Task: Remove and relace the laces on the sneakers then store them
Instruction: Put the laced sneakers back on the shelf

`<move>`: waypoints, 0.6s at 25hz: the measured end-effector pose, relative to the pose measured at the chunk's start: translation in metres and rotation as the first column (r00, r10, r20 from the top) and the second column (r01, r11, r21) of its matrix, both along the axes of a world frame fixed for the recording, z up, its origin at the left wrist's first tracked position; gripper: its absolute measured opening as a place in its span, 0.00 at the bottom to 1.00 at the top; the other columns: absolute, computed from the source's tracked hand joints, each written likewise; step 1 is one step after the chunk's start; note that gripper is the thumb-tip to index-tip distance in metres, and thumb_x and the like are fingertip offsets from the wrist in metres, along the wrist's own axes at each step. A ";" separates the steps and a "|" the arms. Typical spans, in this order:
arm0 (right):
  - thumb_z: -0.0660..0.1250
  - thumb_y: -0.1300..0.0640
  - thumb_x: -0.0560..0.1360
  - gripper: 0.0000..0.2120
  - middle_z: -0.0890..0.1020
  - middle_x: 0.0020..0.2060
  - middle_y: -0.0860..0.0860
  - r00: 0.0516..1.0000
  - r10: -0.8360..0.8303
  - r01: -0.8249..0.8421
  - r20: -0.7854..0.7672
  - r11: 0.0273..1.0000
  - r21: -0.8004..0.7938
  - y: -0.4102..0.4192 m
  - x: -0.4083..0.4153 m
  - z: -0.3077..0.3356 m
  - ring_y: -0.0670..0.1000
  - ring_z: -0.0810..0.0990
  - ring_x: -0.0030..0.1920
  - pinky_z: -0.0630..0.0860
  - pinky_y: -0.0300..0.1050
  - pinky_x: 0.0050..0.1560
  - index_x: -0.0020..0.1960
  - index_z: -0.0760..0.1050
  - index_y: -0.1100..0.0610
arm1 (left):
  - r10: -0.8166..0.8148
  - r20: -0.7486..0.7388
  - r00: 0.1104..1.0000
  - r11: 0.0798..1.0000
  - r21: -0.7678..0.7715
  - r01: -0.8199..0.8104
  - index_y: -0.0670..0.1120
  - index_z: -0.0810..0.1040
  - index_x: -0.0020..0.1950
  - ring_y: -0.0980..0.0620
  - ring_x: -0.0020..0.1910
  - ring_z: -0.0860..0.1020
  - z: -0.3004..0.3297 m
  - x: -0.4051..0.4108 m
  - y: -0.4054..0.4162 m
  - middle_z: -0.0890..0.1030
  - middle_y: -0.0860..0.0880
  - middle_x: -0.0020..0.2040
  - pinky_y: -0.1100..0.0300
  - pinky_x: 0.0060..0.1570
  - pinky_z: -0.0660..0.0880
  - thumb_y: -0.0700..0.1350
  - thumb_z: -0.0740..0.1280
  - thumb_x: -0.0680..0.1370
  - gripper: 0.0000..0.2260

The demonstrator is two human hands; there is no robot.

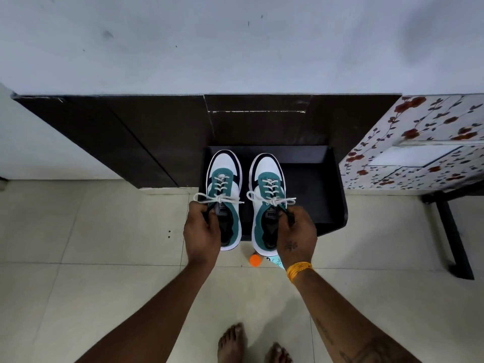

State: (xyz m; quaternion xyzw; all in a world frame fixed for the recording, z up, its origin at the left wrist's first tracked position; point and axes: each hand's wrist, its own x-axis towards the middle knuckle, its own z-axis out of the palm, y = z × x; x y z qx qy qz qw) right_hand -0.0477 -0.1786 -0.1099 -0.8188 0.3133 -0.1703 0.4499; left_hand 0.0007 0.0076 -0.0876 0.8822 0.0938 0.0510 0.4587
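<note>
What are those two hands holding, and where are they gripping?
Each grips one sneaker at its collar: left hand the left sneaker, right hand the right sneaker.

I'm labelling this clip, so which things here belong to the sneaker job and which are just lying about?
Job:
left sneaker, gripped by the left hand
right sneaker, gripped by the right hand
white laces, tied
black shoe tray

Lying about:
orange ball
floral cabinet

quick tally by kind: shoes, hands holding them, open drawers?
Sneakers: 2, left one, right one, both laced with bows
Hands: 2, left hand, right hand, each gripping one sneaker
Open drawer: 1
Total: 5
</note>
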 end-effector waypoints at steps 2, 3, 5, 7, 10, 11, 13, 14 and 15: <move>0.68 0.59 0.80 0.02 0.83 0.44 0.48 1.000 0.011 -0.011 -0.008 1.000 -0.002 -0.001 0.010 -0.014 0.51 0.82 0.45 0.81 0.52 0.47 0.50 0.80 0.54 | -0.022 0.010 1.000 1.000 0.008 0.022 0.47 0.69 0.49 0.48 0.40 0.77 -0.014 0.009 -0.003 0.79 0.48 0.43 0.62 0.36 0.66 0.42 0.65 0.83 0.05; 0.68 0.59 0.80 0.03 0.83 0.45 0.48 1.000 0.009 -0.009 -0.008 1.000 -0.003 -0.002 0.015 -0.020 0.51 0.82 0.46 0.81 0.52 0.48 0.51 0.80 0.54 | -0.025 0.003 1.000 1.000 0.008 0.025 0.47 0.69 0.49 0.48 0.41 0.76 -0.021 0.013 -0.004 0.79 0.49 0.43 0.60 0.37 0.66 0.42 0.65 0.83 0.06; 0.68 0.59 0.80 0.04 0.84 0.47 0.48 1.000 0.008 -0.008 0.002 1.000 0.004 -0.003 0.022 -0.030 0.51 0.83 0.48 0.81 0.52 0.51 0.52 0.81 0.54 | -0.017 -0.018 1.000 1.000 0.009 0.017 0.47 0.68 0.49 0.47 0.41 0.76 -0.034 0.018 -0.005 0.78 0.49 0.43 0.57 0.38 0.66 0.43 0.64 0.83 0.06; 0.67 0.60 0.80 0.05 0.83 0.48 0.49 1.000 0.022 -0.022 0.018 1.000 -0.002 0.000 0.025 -0.035 0.51 0.83 0.50 0.81 0.52 0.53 0.53 0.80 0.55 | -0.024 -0.014 1.000 1.000 0.020 0.025 0.49 0.67 0.48 0.47 0.42 0.75 -0.044 0.021 -0.003 0.78 0.48 0.44 0.57 0.39 0.66 0.44 0.65 0.83 0.08; 0.67 0.60 0.80 0.05 0.83 0.49 0.51 0.999 0.015 -0.014 0.037 0.999 -0.031 0.000 0.032 -0.039 0.53 0.83 0.50 0.81 0.52 0.51 0.54 0.80 0.57 | -0.039 0.003 0.999 0.999 0.021 0.039 0.51 0.66 0.48 0.47 0.42 0.75 -0.050 0.024 -0.005 0.77 0.47 0.44 0.59 0.39 0.65 0.43 0.65 0.83 0.09; 0.68 0.60 0.80 0.04 0.83 0.49 0.51 0.999 0.010 -0.009 0.032 0.999 -0.039 -0.001 0.034 -0.040 0.54 0.82 0.50 0.80 0.52 0.51 0.54 0.80 0.57 | -0.040 0.014 0.999 0.999 0.019 0.039 0.51 0.66 0.49 0.47 0.42 0.75 -0.051 0.024 -0.005 0.77 0.47 0.45 0.60 0.39 0.65 0.43 0.65 0.83 0.09; 0.68 0.60 0.80 0.04 0.82 0.49 0.52 1.000 0.002 -0.001 0.022 0.999 -0.045 0.001 0.038 -0.042 0.54 0.81 0.50 0.80 0.51 0.50 0.53 0.80 0.58 | -0.043 0.036 0.998 0.999 0.023 0.042 0.51 0.66 0.49 0.47 0.42 0.75 -0.054 0.026 -0.004 0.77 0.46 0.45 0.60 0.39 0.65 0.42 0.65 0.83 0.09; 0.68 0.60 0.80 0.04 0.82 0.49 0.52 1.000 0.003 -0.002 0.020 0.999 -0.044 0.002 0.039 -0.042 0.53 0.81 0.50 0.79 0.51 0.50 0.53 0.80 0.58 | -0.045 0.039 0.998 0.999 0.027 0.044 0.51 0.66 0.49 0.47 0.43 0.75 -0.055 0.027 -0.003 0.77 0.46 0.46 0.59 0.40 0.66 0.43 0.65 0.83 0.08; 0.68 0.60 0.79 0.04 0.82 0.49 0.52 1.000 0.004 -0.003 0.021 0.999 -0.042 0.003 0.040 -0.042 0.53 0.81 0.50 0.79 0.50 0.50 0.53 0.80 0.58 | -0.045 0.038 0.998 0.998 0.035 0.044 0.50 0.66 0.50 0.46 0.43 0.75 -0.056 0.029 -0.002 0.77 0.46 0.46 0.57 0.41 0.68 0.43 0.65 0.83 0.08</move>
